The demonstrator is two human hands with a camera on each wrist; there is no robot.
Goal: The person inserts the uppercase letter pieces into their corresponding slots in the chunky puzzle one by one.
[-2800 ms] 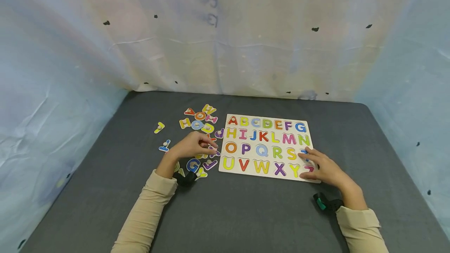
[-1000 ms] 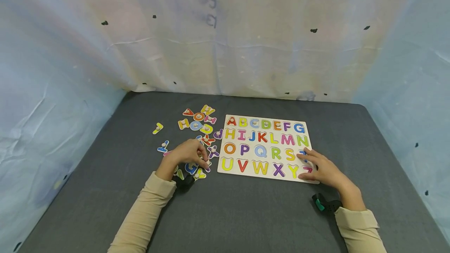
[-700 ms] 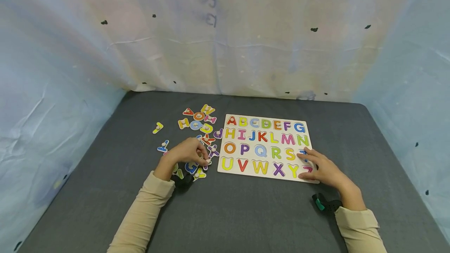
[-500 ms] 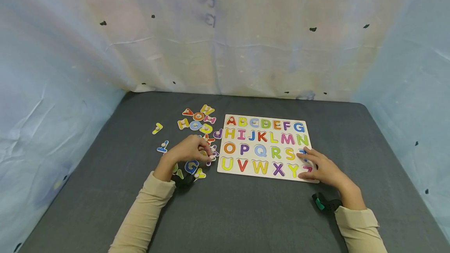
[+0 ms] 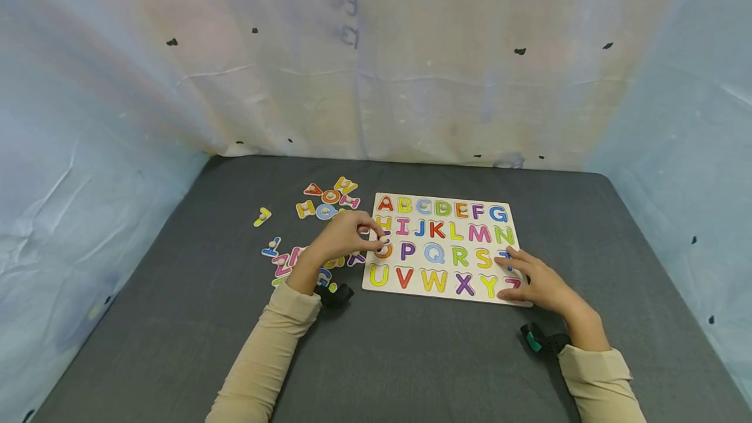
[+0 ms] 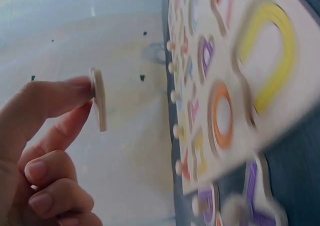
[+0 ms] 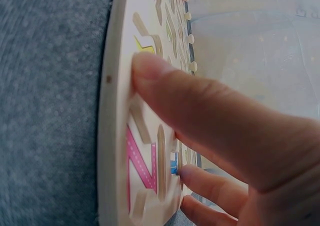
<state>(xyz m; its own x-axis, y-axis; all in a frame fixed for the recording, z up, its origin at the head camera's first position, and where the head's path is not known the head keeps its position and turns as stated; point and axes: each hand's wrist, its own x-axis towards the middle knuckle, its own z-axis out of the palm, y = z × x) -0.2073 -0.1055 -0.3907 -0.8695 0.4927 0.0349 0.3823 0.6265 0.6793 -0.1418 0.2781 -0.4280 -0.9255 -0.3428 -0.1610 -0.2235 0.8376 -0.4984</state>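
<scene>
My left hand (image 5: 350, 237) pinches a small wooden letter puzzle piece (image 6: 101, 101) between thumb and forefinger, the other fingers curled below. In the left wrist view the piece is edge-on, its letter face hidden; the head view shows a bit of purple on it. The hand hovers over the left edge of the alphabet puzzle board (image 5: 420, 253), near the orange O slot (image 6: 223, 117). My right hand (image 5: 540, 279) rests on the board's right end. Its thumb lies beside the Y (image 7: 144, 47), its fingers by the blue T, with the pink Z (image 7: 142, 161) between.
Loose letter pieces lie left of the board, among them an orange O (image 5: 331, 196), yellow H (image 5: 305, 209), blue T piece (image 5: 271, 247) and pink Z piece (image 5: 282, 264). Knobbed pieces fill the top-row slots from the red A (image 5: 385, 203) to the E. Hanging cloth surrounds the table.
My left hand has picked the piece out of the loose pile and carried it right and away from me, over the board's left edge. The right hand has stayed in place.
</scene>
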